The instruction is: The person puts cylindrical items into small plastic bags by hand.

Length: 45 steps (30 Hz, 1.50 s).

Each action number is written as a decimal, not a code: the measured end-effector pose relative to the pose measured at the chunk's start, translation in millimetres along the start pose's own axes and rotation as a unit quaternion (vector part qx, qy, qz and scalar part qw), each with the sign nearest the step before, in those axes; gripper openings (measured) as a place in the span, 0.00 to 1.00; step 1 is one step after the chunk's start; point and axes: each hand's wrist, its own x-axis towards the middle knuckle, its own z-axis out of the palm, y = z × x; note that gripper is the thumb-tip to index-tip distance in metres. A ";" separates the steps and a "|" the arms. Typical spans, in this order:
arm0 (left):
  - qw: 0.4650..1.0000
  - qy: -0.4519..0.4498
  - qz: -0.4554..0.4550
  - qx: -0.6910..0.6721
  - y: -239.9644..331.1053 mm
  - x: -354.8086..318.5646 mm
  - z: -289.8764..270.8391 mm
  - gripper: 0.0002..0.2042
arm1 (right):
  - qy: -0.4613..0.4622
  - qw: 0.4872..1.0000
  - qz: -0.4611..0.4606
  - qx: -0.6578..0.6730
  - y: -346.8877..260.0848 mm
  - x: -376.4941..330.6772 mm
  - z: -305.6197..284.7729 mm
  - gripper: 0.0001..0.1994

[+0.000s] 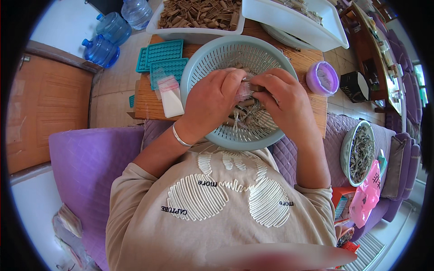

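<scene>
- Three big blue water bottles (110, 34) stand on the floor at the far left, beyond our wooden table (147, 101).
- On the table's left end we see teal perforated trays (163, 58) lying in an overlapping stack, and just beside them a few small clear plastic bags (170, 95) with white contents.
- Our left hand (212, 101) reaches over the near left of a pale teal colander (205, 63), a silver bangle (180, 137) on the wrist; its fingers are curled tight on a small clear packet (244, 90) held over the middle of the colander.
- Our right hand (282, 101) meets the left at that packet, thumb and fingertips pinched narrow on its right side, so both hands hold it together.
- Under the hands, inside the colander, lie brown stick-like pieces (246, 115) mixed with thin pale strands; we cannot tell what they are.
- Behind the colander sit a white tub (192, 34) full of brown sticks and, right of it, a second white tub (294, 25).
- A lilac lidded round container (322, 78) rests on the table's right end, just beside the colander.
- Farther right, on the purple quilted seat (90, 158), a bowl (348, 147) holds grey-green dried bits, with a pink plastic bag (367, 196) touching its near rim.
</scene>
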 end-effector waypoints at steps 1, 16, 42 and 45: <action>1.000 0.002 -0.013 -0.011 0.6 0.4 1.1 0.21 | 0.002 1.000 0.002 0.000 1.1 1.6 0.0 0.12; 0.927 -0.103 -0.219 -0.287 2.2 2.5 -11.7 0.25 | 0.040 0.999 -0.018 0.031 20.3 2.7 17.5 0.06; 0.829 -0.141 -0.253 -0.479 -12.7 -8.2 2.1 0.18 | 0.078 0.873 0.255 0.407 29.1 0.7 20.4 0.11; 0.808 -0.119 -0.273 -0.509 -10.0 -7.4 -1.1 0.17 | 0.080 0.875 0.257 0.403 30.1 -3.0 20.5 0.12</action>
